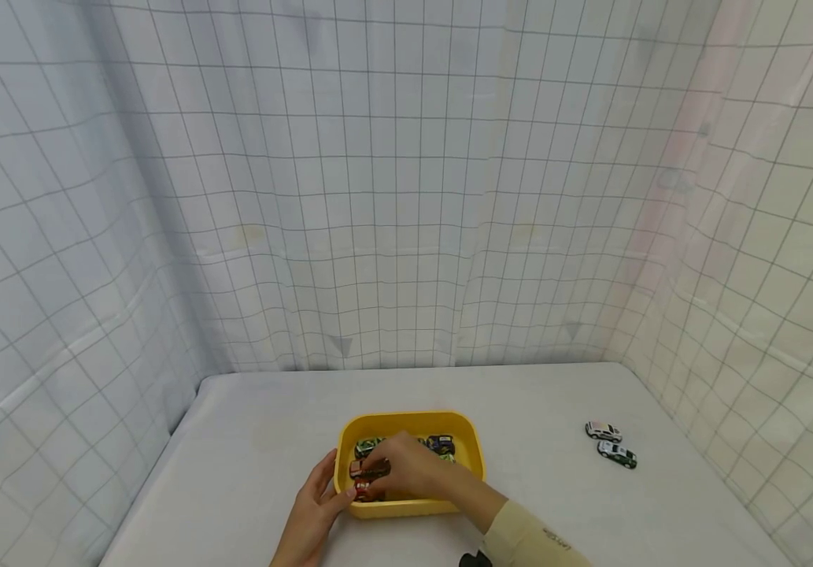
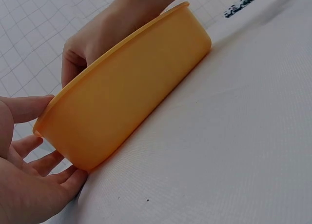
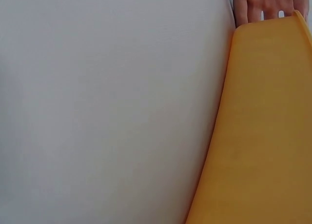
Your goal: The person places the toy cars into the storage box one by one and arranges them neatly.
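A yellow plastic bin (image 1: 413,508) sits on the white table with several small toy cars inside. My left hand (image 1: 314,504) holds its left end, thumb at the rim and fingers against the outer wall, as the left wrist view also shows. My right hand (image 1: 409,465) reaches down into the bin, its thumb and fingers around a red-and-dark toy car (image 1: 357,469). Close by, nearer the front wall, lies another red toy car (image 1: 362,492). A green toy car (image 1: 366,447) and a dark blue one (image 1: 441,444) are by the back wall. The right hand partly covers the cars.
Two toy cars stand on the table to the right: a white one (image 1: 603,431) and a white-and-green one (image 1: 617,453). White cloth with a grid pattern (image 1: 399,197) hangs behind the table and along both sides.
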`<state>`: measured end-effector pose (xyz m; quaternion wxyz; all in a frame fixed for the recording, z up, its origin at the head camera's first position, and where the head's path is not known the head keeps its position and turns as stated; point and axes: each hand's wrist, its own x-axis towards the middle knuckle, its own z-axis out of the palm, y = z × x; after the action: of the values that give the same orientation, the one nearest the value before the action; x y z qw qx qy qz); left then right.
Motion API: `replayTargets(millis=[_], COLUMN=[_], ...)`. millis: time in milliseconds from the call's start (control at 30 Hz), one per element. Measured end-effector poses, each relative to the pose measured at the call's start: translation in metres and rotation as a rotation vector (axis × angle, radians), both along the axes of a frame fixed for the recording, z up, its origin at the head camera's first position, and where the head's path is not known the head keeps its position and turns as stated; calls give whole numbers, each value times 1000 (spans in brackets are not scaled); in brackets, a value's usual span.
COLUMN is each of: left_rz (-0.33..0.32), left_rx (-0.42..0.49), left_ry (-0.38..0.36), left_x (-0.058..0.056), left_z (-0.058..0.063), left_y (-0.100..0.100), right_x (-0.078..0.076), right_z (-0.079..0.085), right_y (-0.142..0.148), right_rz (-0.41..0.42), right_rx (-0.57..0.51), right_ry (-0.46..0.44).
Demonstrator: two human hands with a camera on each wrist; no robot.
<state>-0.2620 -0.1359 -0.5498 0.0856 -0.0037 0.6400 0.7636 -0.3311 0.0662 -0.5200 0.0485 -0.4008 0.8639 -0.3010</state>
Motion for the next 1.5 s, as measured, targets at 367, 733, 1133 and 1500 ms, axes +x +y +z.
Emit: replayTargets(millis=[367,733,1133,1500], left_rz=[7,31,60,55], left_rx=[4,-7,-18,-14], left_ry=[16,7,-21,-18], left_x=[-2,-5,-5,-4], left_z=[-2,-4,-1,-1], left_y=[1,2,4,3], right_x=[1,2,0,0], right_z=[4,11,16,15], right_y=[19,40,66,86], right_rz=[-16,-61,-75,-94], right_rx=[35,10,-17,18], right_ry=[36,6,-8,44])
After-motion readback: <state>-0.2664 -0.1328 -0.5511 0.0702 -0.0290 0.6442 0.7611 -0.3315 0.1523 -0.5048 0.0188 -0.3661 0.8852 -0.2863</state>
